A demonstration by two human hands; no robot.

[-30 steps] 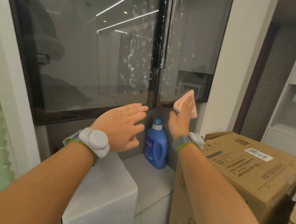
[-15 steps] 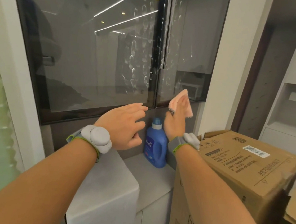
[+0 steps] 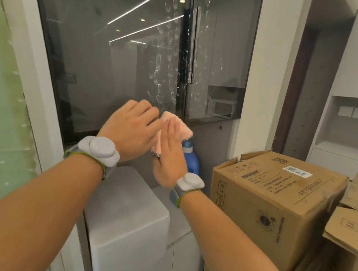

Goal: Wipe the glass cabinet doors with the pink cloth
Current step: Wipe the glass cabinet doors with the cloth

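Note:
Two dark glass cabinet doors fill the upper view: the left door point(image 3: 115, 59) and the right door point(image 3: 223, 52), both smeared with finger marks near the centre seam. The pink cloth point(image 3: 182, 128) is folded between my two hands, just below the doors' bottom edge. My right hand point(image 3: 168, 156) lies flat against the cloth with fingers straight. Fingers of my left hand point(image 3: 130, 130) curl onto the cloth's left edge. Both wrists carry grey bands.
A blue detergent bottle point(image 3: 190, 158) stands behind my hands on a white counter point(image 3: 163, 199). A white appliance point(image 3: 126, 222) sits below my left wrist. Cardboard boxes point(image 3: 277, 199) are stacked at the right, and a white pillar point(image 3: 264, 78) borders the right door.
My right hand has come down and left from the right door's lower edge with the cloth. My left hand has closed in, and now both hands meet on the cloth.

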